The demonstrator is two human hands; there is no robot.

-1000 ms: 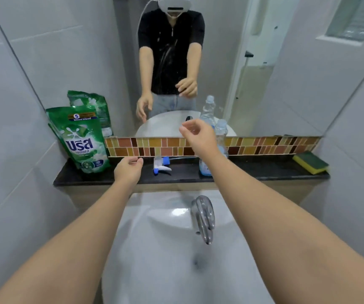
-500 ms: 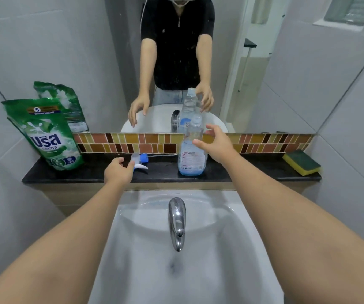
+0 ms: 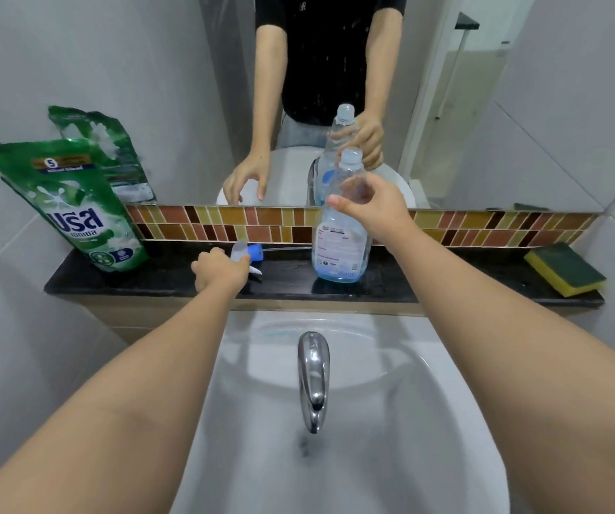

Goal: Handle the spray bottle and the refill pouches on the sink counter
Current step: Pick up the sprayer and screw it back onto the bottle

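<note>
A clear spray bottle [image 3: 337, 250] with a little blue liquid stands upright on the black counter ledge [image 3: 446, 289], its top bare. My right hand [image 3: 376, 209] holds it at the shoulder just below the neck, thumb in front and fingers behind. Its white and blue spray head [image 3: 252, 253] lies on the ledge to the left, with its dip tube pointing toward the bottle. My left hand [image 3: 218, 270] grips the spray head from the near side. A green refill pouch [image 3: 76, 213] leans against the wall at the ledge's left end.
A yellow and green sponge [image 3: 565, 270] lies at the ledge's right end. The chrome faucet [image 3: 313, 372] and white basin [image 3: 391, 458] are below my arms. A mirror above the tile strip reflects the pouch, the bottle and a person's arms.
My right hand rose from beside the bottle and took it below the neck. My left hand moved forward onto the spray head. The view tilted down.
</note>
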